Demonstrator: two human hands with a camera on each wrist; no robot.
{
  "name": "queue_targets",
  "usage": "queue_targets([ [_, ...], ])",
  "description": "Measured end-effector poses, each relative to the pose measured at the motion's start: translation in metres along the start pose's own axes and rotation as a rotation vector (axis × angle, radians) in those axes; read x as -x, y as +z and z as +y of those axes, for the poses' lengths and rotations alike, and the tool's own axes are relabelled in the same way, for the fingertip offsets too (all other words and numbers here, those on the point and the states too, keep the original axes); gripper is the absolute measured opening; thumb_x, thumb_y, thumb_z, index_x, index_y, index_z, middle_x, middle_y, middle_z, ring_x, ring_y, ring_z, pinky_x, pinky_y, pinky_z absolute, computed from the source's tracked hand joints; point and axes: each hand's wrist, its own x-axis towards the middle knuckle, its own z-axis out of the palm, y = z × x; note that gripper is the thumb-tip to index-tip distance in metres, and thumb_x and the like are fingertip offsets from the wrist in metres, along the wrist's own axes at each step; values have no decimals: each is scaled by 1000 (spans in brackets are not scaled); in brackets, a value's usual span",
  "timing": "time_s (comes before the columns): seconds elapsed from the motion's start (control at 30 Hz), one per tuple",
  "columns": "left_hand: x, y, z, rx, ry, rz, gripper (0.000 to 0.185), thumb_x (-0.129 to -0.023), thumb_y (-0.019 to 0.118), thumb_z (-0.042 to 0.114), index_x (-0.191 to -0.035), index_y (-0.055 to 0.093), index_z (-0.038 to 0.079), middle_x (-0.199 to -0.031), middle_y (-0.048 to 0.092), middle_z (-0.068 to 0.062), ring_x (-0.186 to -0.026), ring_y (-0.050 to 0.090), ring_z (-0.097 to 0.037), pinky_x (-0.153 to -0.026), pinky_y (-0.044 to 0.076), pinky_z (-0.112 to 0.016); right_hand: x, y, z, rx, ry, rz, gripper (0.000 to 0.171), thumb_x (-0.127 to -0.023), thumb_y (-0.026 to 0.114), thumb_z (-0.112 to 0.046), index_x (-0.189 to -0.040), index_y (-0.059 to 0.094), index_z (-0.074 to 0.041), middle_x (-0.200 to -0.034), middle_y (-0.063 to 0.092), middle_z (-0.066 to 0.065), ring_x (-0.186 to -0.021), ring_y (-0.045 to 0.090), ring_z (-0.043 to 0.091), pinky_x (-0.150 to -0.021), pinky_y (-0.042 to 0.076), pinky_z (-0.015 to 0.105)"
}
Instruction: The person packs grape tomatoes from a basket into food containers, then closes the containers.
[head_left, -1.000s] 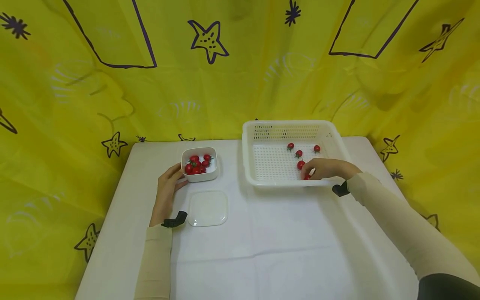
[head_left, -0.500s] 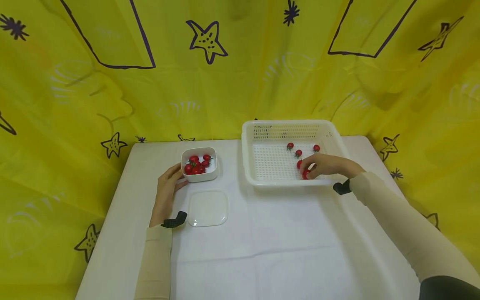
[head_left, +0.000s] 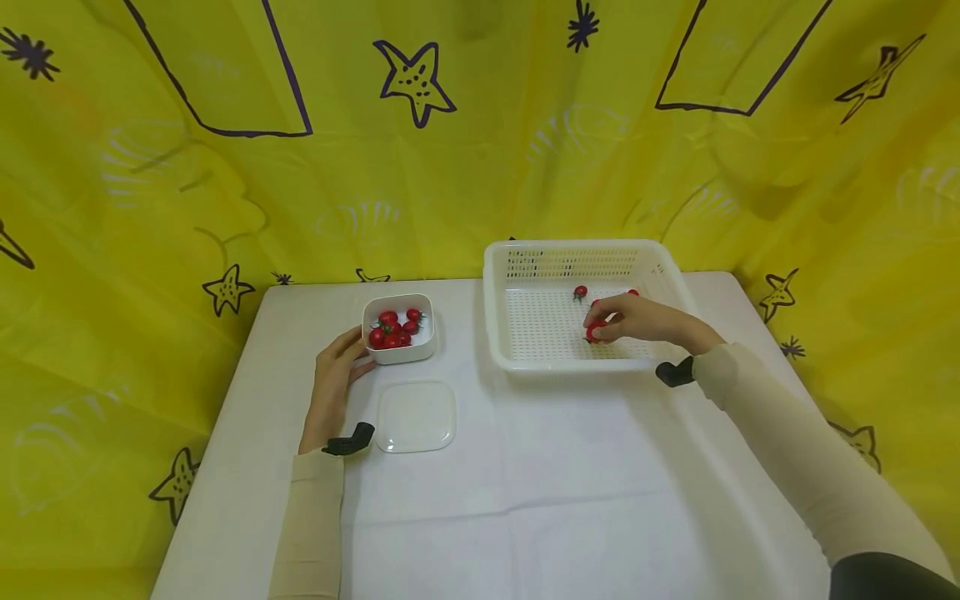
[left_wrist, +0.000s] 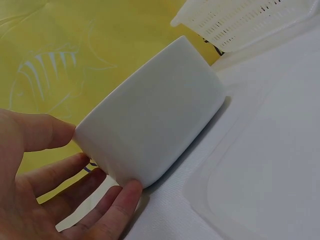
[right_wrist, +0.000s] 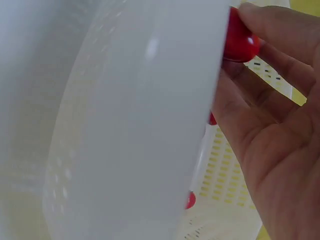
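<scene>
A staged recording setup: yellow star-printed backdrop cloth [head_left: 480, 142] surrounding a white-covered table [head_left: 525, 483].

Your left hand [left_wrist: 45, 200] cups the white bowl [left_wrist: 150, 125] with thumb and fingertips, the clear lid [left_wrist: 265, 185] lying just beside the bowl.
</scene>
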Motion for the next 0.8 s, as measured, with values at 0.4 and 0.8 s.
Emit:
queue_targets([
  [0.4,0,0,0,-11,-18,7,52,-108,57,35,-157,49,20,-153,49,-6,-121,53,-15,-101,57,-20,-8,11,-12,-94,6,89,29,-104,64,-21,-128,69,-5,-116,72,15,-101,66,28,-92,58,33],
  [0.8,1,1,0,-12,-1,4,53,-107,57,37,-157,49,21,-157,49,-6,-121,55,-15,-101,57,-20,-27,21,-43,-157,-58,184,27,-105,63,-24,-127,69,-10,-120,75,12,-108,70,34,-82,56,29],
])
